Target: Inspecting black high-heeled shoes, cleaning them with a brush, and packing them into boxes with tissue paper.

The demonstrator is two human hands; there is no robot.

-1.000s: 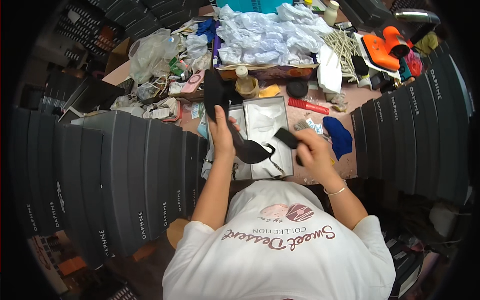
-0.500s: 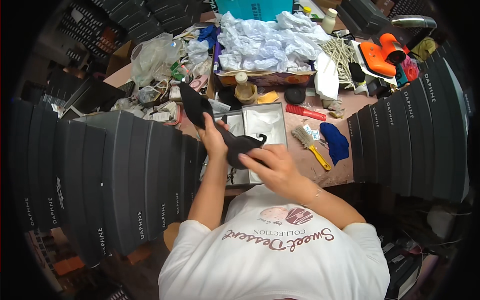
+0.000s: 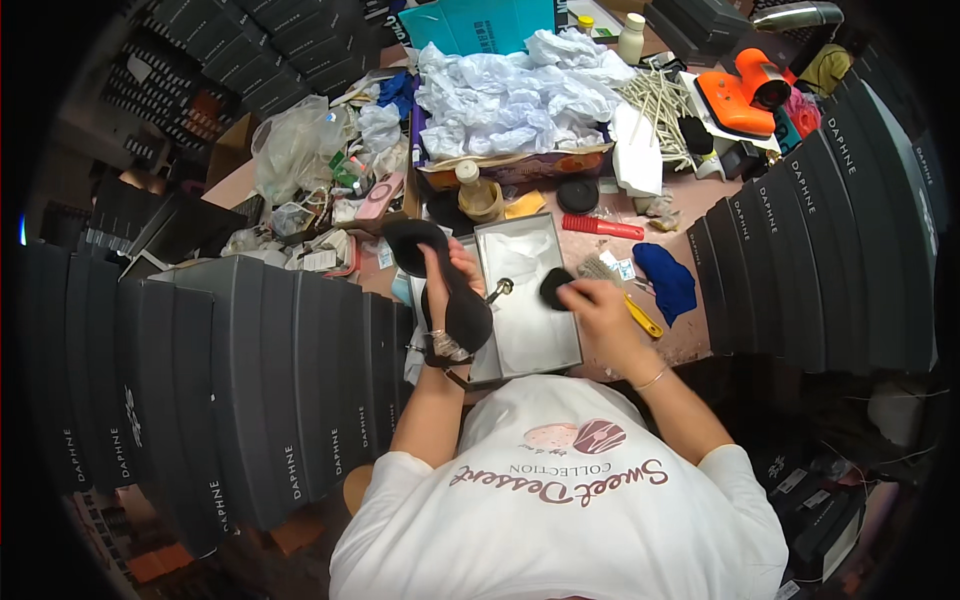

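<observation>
My left hand [image 3: 437, 275] is wrapped round the middle of a black shoe [image 3: 467, 318], which stands lengthwise over the left part of an open grey shoebox [image 3: 577, 345]. A thin strap with a buckle and a shiny ornament [image 3: 447, 345] hang at the shoe's near end. Pinched in the fingers of my right hand [image 3: 608, 318] is a small round black pad [image 3: 553, 289]. The pad is apart from the shoe, above the box's right side. White tissue paper [image 3: 520, 335] lines the box.
Stacks of dark shoeboxes rise at left [image 3: 240, 380] and right [image 3: 805, 250]. Beyond the box stand a bottle [image 3: 467, 175] and a carton of crumpled white paper [image 3: 510, 95]. A red-handled tool [image 3: 602, 227], a yellow-handled brush [image 3: 643, 315] and a blue cloth [image 3: 665, 280] lie at right.
My right hand has moved right, off the shoe, and the black pad now shows in its fingers. The shoe has turned more upright and its strap end has swung toward me.
</observation>
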